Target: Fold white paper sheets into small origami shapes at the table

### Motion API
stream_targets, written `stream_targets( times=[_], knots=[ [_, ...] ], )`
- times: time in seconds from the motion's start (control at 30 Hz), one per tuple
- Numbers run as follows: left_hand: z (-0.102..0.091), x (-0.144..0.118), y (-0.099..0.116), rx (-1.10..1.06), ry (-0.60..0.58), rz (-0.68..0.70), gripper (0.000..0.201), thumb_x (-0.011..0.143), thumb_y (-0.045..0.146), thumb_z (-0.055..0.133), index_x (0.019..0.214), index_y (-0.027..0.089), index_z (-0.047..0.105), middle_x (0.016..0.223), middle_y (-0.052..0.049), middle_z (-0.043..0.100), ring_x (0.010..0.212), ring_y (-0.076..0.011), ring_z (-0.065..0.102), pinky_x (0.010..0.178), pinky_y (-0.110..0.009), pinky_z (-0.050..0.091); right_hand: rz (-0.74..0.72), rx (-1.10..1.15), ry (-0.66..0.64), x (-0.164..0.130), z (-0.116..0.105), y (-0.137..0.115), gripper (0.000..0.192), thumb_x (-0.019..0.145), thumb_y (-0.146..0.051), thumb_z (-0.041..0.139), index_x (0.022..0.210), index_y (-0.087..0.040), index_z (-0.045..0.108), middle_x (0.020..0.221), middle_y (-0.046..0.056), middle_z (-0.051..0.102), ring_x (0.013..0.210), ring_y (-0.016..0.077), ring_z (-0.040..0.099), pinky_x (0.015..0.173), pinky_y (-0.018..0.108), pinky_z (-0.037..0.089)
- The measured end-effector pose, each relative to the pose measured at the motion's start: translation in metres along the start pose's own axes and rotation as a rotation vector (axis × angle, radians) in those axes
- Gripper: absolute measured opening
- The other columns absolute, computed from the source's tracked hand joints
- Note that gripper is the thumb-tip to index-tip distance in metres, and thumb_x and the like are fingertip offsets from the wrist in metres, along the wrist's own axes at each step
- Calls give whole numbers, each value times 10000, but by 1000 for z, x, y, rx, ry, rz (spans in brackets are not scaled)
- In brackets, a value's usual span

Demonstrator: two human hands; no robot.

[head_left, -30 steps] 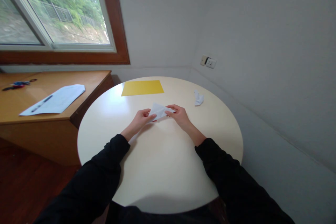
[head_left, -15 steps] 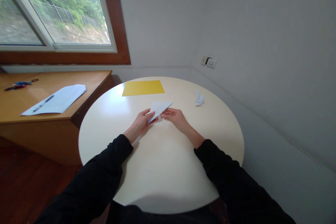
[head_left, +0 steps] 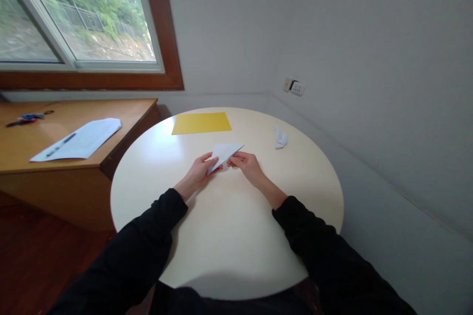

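Observation:
A white sheet of paper folded into a triangle (head_left: pixel 224 152) is held just above the round cream table (head_left: pixel 229 236), near its middle. My left hand (head_left: pixel 198 172) pinches its lower left corner. My right hand (head_left: pixel 247 164) pinches its lower edge from the right, fingertips under the fold. The triangle's point aims to the right and away from me. Both black sleeves reach in from the bottom of the view.
A yellow sheet (head_left: pixel 201 123) lies flat at the table's far side. A small crumpled white paper (head_left: pixel 280 137) sits to the right. A wooden desk (head_left: pixel 121 123) at left carries a white paper with a pen (head_left: pixel 79 140). Walls close in behind and right.
My right hand has slid left along the paper's edge, closer to my left hand, and the folded paper has flattened into a sharper triangle pointing right.

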State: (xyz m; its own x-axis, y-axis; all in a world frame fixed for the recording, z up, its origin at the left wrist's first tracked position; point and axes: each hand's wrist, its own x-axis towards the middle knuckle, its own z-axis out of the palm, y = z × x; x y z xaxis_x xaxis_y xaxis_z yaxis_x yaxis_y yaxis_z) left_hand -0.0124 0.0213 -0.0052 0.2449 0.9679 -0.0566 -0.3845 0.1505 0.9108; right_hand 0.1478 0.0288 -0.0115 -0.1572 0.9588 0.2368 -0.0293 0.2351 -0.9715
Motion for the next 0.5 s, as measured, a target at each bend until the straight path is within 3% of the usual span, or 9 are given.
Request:
stream_targets(
  times=[0.23, 0.5],
  knots=[
    [-4, 2, -5, 90, -61, 53, 322, 646, 226, 692, 933, 109, 604, 841, -86, 668, 670, -119, 607, 686, -248, 481, 6, 4, 28, 1, 1, -1, 150, 632, -271, 582, 685, -138, 627, 619, 18, 624, 604, 125, 566, 638, 275, 448],
    [4, -4, -5, 278, -137, 94, 302, 707, 288, 620, 962, 130, 581, 743, -46, 636, 634, -110, 580, 612, -218, 440, 36, -83, 45, 4, 4, 4, 132, 595, -246, 605, 671, -138, 609, 675, 35, 657, 636, 152, 589, 636, 292, 472]
  ],
)
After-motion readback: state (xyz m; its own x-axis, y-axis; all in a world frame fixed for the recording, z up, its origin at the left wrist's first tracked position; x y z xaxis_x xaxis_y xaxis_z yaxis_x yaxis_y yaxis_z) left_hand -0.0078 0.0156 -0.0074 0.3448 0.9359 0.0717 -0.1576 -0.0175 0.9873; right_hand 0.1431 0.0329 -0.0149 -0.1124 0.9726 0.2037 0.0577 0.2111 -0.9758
